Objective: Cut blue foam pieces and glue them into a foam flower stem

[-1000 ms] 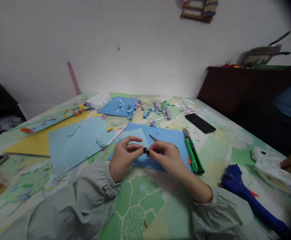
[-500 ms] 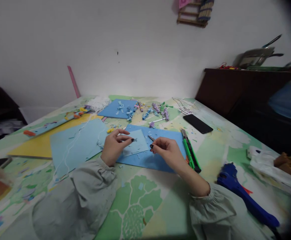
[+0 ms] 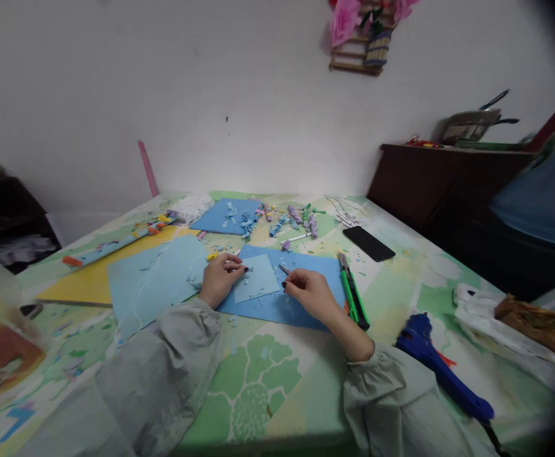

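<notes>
My left hand (image 3: 221, 278) hovers at the left edge of a small light-blue square (image 3: 264, 285), thumb and fingertips together; what they pinch is too small to name. The square lies on a blue foam sheet (image 3: 277, 312) strewn with tiny scraps. Over the right half of that sheet, my right hand (image 3: 310, 292) has its fingers closed around a thin pointed metal tool (image 3: 284, 269), only its tip showing. A green box cutter (image 3: 354, 293) lies just right of my right hand.
Behind are a second blue sheet (image 3: 227, 216) and curled foam pieces (image 3: 312, 226). A black phone (image 3: 369, 244) and a blue glue gun (image 3: 442, 368) lie right. Light-blue (image 3: 158, 279) and yellow (image 3: 75, 282) sheets are left.
The view has tilted up and shifted a little. Both hands have come slightly lower toward the blue sheet, and my left hand's thumb and fingers are closer together.
</notes>
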Action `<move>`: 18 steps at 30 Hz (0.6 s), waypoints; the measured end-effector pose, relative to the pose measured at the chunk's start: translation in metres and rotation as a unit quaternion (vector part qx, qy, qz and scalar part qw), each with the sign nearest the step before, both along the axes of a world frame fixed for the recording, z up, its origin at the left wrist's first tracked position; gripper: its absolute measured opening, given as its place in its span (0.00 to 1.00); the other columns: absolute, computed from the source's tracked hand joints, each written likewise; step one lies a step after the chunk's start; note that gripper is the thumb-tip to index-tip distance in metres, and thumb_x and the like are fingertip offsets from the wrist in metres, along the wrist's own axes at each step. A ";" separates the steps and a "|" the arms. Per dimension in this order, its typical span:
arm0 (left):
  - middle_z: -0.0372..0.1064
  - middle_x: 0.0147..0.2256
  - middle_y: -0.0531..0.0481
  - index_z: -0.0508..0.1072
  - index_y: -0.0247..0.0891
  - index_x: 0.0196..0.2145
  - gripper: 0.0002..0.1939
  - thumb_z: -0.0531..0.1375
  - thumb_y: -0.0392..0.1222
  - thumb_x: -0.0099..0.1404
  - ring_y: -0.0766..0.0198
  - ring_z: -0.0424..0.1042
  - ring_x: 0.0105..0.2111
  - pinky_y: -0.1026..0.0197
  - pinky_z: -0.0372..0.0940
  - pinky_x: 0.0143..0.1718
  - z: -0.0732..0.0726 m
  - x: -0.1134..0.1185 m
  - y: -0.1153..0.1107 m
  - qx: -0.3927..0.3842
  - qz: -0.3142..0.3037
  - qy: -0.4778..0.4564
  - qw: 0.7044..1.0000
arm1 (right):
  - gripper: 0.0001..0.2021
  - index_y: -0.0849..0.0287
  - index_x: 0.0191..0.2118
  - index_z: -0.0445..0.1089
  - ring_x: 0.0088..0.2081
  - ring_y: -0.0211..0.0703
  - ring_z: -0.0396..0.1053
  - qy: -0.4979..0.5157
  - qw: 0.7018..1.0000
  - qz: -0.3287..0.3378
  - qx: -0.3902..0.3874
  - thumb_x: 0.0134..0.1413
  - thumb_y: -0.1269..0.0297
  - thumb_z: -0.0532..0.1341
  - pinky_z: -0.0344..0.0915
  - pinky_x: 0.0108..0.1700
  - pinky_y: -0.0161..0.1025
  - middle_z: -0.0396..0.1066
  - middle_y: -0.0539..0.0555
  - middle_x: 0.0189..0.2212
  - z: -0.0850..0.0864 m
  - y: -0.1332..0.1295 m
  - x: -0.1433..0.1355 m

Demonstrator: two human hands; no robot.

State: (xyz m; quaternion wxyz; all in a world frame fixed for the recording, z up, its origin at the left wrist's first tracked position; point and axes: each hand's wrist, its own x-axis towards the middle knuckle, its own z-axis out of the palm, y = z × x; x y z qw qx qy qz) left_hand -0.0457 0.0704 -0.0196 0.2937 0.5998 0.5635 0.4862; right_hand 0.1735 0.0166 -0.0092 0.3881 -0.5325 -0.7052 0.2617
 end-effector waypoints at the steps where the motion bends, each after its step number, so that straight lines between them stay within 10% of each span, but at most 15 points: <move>1: 0.74 0.25 0.49 0.71 0.36 0.29 0.12 0.65 0.41 0.44 0.59 0.73 0.29 0.62 0.62 0.31 0.000 0.001 0.001 0.005 -0.004 0.005 1.000 | 0.06 0.60 0.27 0.72 0.25 0.36 0.65 -0.007 1.000 0.002 0.002 0.45 0.70 0.57 0.58 0.29 0.32 0.71 0.49 0.22 0.001 0.000 -0.001; 18: 0.74 0.22 0.51 0.73 0.39 0.26 0.06 0.61 0.39 0.47 0.56 0.73 0.31 0.59 0.62 0.36 -0.006 -0.001 0.009 0.021 -0.009 0.048 0.999 | 0.06 0.59 0.27 0.73 0.24 0.36 0.65 -0.048 0.999 0.009 0.004 0.45 0.70 0.58 0.57 0.29 0.31 0.71 0.48 0.21 0.002 -0.001 0.000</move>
